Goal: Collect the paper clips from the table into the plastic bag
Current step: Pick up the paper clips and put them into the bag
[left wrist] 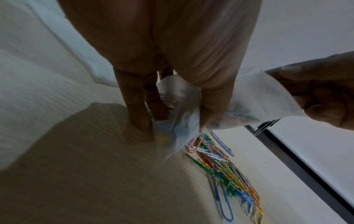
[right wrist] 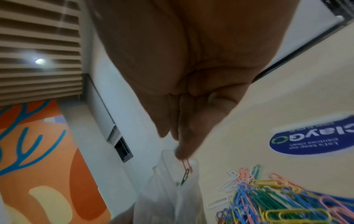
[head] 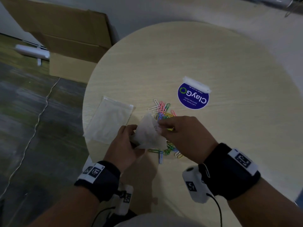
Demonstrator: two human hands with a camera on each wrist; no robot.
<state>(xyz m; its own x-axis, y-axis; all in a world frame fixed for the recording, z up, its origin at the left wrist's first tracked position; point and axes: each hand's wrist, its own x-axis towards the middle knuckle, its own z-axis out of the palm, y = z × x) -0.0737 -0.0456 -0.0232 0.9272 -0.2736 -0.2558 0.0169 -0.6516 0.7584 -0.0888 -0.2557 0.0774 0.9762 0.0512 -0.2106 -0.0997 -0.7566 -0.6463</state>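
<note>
My left hand grips a small clear plastic bag above the near part of the round table, its mouth turned to the right. The bag holds some clips, dim through the plastic. My right hand pinches a red and a green paper clip at the mouth of the bag. A heap of coloured paper clips lies on the table behind and under my hands, also as the pile in the left wrist view and the pile in the right wrist view.
A second clear bag lies flat at the table's left edge. A round blue ClayGo sticker with a white strip lies beyond the clips. The table rim runs close on the left. A cardboard box stands on the floor.
</note>
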